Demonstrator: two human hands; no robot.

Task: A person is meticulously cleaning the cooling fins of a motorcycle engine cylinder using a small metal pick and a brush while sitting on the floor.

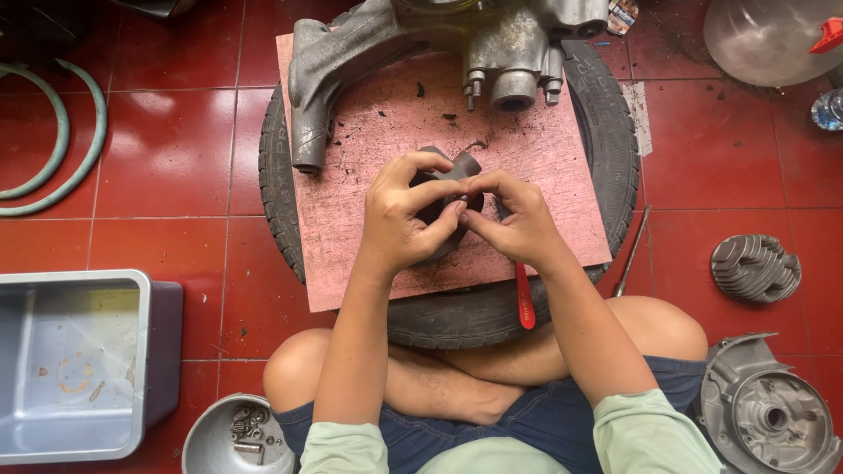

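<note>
Seen from the head camera, there are two hands, one dark round part, one pink board, one tyre, one large grey engine casing, one finned cylinder, one round engine cover, one grey plastic tub, one metal bowl of small bolts, one red-handled tool and one green hose. The person sits cross-legged on a floor of glossy red tiles, with the tyre (597,132) lying flat in front of the knees and the pink board (544,158) laid on top of it as a work surface, dotted with dark grit. The engine casing (439,44) rests at the board's far edge. The left hand (399,219) is curled around the dark round part (448,189), cupping it from the left and below, above the middle of the board. The right hand (518,219) meets it from the right, its fingertips pinched together at the part's rim; whether it grips anything small there cannot be told. The tub (79,360) stands to the left, the finned cylinder (755,268) to the right.
</note>
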